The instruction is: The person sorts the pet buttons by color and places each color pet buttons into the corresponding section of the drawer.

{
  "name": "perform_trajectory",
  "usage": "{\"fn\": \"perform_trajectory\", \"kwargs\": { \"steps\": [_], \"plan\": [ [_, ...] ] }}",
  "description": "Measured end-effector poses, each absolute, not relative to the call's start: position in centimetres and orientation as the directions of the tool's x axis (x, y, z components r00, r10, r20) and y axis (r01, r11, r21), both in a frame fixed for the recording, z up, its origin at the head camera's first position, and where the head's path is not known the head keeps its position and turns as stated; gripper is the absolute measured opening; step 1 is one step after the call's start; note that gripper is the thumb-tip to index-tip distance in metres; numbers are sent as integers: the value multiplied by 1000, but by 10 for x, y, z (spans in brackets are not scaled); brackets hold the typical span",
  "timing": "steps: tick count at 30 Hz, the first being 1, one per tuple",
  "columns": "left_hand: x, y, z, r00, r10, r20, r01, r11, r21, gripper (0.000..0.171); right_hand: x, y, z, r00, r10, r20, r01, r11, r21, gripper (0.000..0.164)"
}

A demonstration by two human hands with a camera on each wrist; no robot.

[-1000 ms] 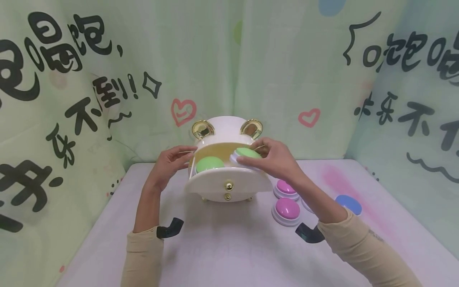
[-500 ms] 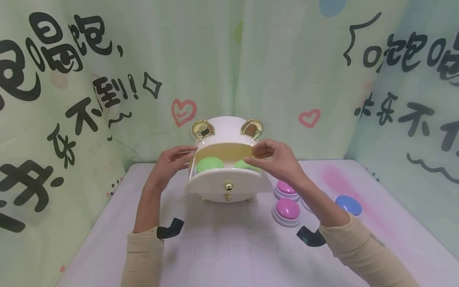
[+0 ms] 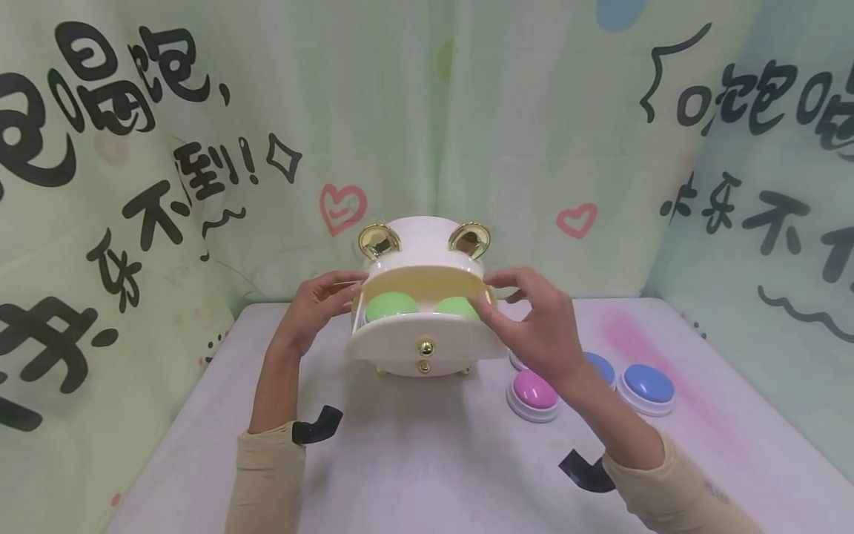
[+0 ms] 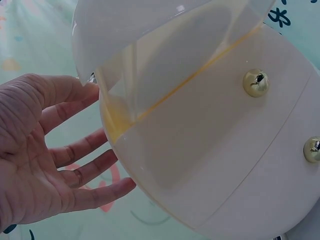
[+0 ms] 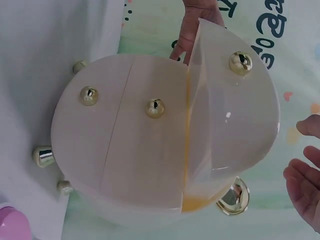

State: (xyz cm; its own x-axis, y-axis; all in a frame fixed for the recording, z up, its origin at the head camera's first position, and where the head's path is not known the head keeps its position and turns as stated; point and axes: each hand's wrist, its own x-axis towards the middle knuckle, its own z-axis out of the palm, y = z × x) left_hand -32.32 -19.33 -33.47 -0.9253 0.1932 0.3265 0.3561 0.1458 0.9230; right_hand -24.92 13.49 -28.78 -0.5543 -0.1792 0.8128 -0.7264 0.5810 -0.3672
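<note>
Two green buttons [image 3: 391,304] sit side by side inside the white container [image 3: 383,337] on my head view, their domes showing above its front wall; the right one is partly hidden by a thumb. The container stands on the bench [image 3: 414,460], with gold ears [image 3: 379,241] on top and gold knobs [image 3: 426,348] down its front. I see the person's left hand [image 3: 319,308] at the container's left side, fingers extended, and the right hand [image 3: 537,322] by its right front edge, thumb and fingers apart with nothing between them; from here I cannot tell whether that thumb touches the rim. Right of the container I have a pink button [image 3: 535,389] near the right forearm and two blue buttons [image 3: 649,384] beyond it, one partly covered by the arm. A pale green curtain [image 3: 507,111] with dark lettering hangs behind. On the left wrist view, I find the left hand's fingers spread, their tips against the container's curved edge and clasping nothing. On the right wrist view, the right hand shows at the picture's edge, loose and clear of the raised lid [image 5: 240,120], while the left hand reaches the container's far side.
</note>
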Motion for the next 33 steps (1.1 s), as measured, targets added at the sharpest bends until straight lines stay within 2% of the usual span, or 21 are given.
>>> {"fn": "perform_trajectory", "kwargs": {
  "steps": [6, 16, 18, 24, 33],
  "plan": [
    [-323, -194, -335, -929, 192, 316, 346, 150, 926, 37, -235, 135, -297, -402, -219, 889, -764, 615, -194, 34],
    [-323, -193, -335, -931, 186, 313, 342, 154, 927, 36, -220, 127, -308, -233, -240, 942, -802, 596, -46, 31],
    [-323, -193, -335, -932, 186, 313, 342, 154, 927, 36, -219, 125, -311, -234, -246, 941, -798, 601, -42, 33],
    [-324, -193, -334, -931, 188, 312, 343, 161, 926, 37, -214, 120, -319, -313, -298, 902, -796, 600, -78, 25],
    [-323, -192, -335, -935, 172, 311, 338, 160, 927, 36, -217, 104, -330, -342, -368, 865, -844, 524, -111, 31]
  ]
}}
